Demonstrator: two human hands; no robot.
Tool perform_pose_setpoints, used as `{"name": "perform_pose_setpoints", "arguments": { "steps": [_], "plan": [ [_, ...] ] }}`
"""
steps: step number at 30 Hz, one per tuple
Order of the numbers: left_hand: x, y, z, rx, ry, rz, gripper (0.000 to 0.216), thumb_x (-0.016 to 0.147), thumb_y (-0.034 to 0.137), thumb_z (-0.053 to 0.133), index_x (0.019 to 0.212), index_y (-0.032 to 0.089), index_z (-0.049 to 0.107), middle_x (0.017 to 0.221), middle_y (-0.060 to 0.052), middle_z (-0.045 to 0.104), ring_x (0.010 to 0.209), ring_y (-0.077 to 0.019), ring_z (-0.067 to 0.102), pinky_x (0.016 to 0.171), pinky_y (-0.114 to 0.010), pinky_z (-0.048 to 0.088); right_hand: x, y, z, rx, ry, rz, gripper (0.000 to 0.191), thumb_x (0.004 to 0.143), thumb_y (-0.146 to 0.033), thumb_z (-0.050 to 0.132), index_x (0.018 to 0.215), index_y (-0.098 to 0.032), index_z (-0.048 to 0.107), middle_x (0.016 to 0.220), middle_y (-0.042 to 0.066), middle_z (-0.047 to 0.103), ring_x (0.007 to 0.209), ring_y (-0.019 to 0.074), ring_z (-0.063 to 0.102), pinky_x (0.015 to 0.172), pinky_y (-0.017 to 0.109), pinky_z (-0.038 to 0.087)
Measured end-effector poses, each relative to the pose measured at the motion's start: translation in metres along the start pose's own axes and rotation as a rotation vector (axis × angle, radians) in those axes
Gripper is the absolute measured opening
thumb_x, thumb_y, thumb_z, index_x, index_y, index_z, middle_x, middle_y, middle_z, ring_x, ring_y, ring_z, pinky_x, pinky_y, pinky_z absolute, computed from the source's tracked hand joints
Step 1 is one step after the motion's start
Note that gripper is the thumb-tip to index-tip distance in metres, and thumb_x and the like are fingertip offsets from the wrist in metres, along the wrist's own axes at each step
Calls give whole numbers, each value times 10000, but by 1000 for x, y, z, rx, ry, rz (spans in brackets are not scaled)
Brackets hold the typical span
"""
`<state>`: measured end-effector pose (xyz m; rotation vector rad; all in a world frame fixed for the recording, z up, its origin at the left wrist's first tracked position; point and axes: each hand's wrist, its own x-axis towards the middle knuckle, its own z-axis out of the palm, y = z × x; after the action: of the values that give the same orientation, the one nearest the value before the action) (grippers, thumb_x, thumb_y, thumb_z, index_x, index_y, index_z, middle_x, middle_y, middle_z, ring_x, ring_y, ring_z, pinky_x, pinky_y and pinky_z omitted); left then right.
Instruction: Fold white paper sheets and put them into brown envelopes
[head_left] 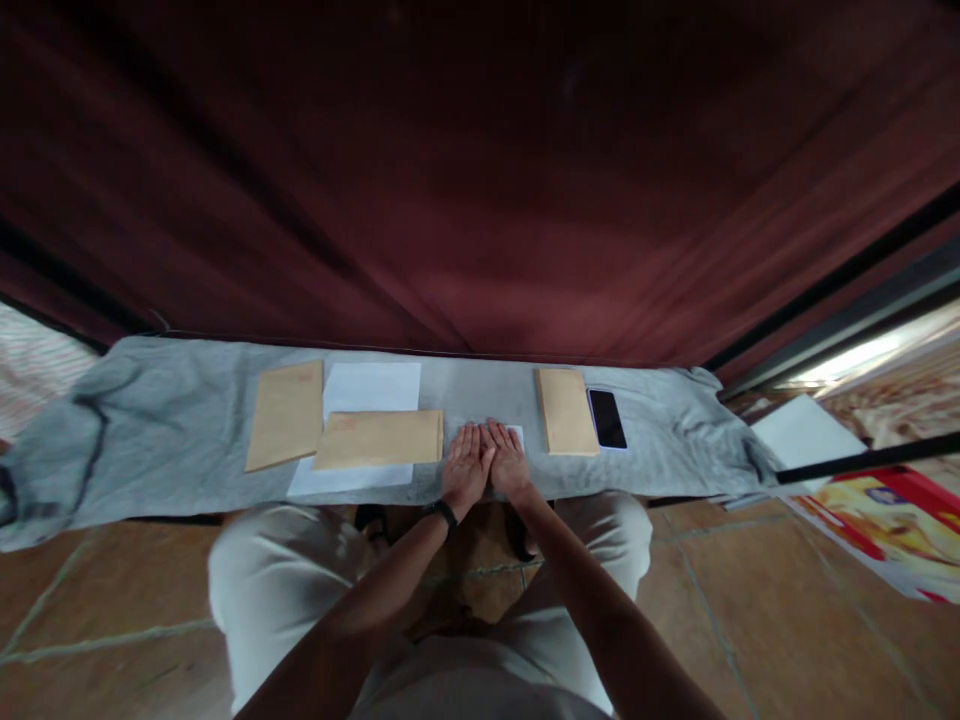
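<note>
Our left hand and our right hand lay palm down, side by side, their inner edges touching; each grip was spread flat, fingers straight and close together, closed on nothing; both pressed on a small white paper; only a corner of it showed past the right hand's fingertips, the rest hidden beneath our palms. A black band circled the left wrist.

The paper rested on a grey cloth that ran out to both sides of the grip. Just left of the left grip lay a long envelope, brown, its near end close to our fingers but apart from them; it sat on a large white sheet; farther out on that side a second envelope overlapped the sheet's edge. Right of the right grip, near but apart, lay a third envelope; just beyond it lay a dark phone, screen black; we could not tell whether the two touched.

Beyond our fingertips a dark red curtain hung down to the cloth's far edge; behind our wrists were our pale trousers and a tiled floor.
</note>
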<state>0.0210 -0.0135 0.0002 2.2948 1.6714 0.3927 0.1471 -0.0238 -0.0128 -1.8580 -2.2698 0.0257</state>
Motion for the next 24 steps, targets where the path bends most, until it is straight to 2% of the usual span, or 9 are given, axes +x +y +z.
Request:
{"name": "perform_pose_setpoints", "arguments": {
  "steps": [6, 11, 14, 18, 24],
  "plan": [
    [-4, 3, 7, 111, 11, -8, 617, 1012, 303, 283, 1557, 16, 317, 1639, -167, 303, 1554, -255, 179, 1267, -442, 174, -20, 12, 3, 30, 129, 194, 530, 1047, -314, 339, 1533, -114, 408, 1576, 153, 428, 1469, 283, 357, 1201, 491, 249],
    [-4, 3, 9, 138, 39, -2, 623, 996, 298, 316, 1554, 22, 332, 1636, -162, 311, 1547, -262, 209, 1264, -441, 187, -25, 15, 1, 58, 185, 247, 530, 1056, -317, 313, 1513, -75, 429, 1543, 182, 466, 1451, 293, 381, 1203, 522, 225],
    [-4, 3, 9, 148, 41, 10, 611, 994, 283, 309, 1541, 13, 354, 1636, -172, 305, 1550, -265, 195, 1262, -446, 190, -19, 10, -2, 83, 156, 233, 516, 1060, -331, 316, 1498, -102, 461, 1537, 159, 483, 1450, 286, 386, 1214, 516, 195],
    [-3, 2, 8, 154, 43, 28, 595, 994, 241, 283, 1546, 28, 344, 1632, -164, 321, 1551, -248, 192, 1260, -450, 197, -15, 3, -3, 80, 85, 193, 511, 1067, -363, 319, 1521, -163, 439, 1576, 134, 435, 1472, 269, 354, 1205, 487, 222],
    [-21, 1, -2, 151, -23, 51, 588, 999, 266, 315, 1537, 33, 355, 1617, -188, 342, 1537, -275, 238, 1248, -476, 231, -20, -1, -2, 11, 133, 182, 558, 1049, -419, 405, 1540, -155, 402, 1614, 195, 343, 1492, 310, 308, 1192, 516, 223]
  ]
}}
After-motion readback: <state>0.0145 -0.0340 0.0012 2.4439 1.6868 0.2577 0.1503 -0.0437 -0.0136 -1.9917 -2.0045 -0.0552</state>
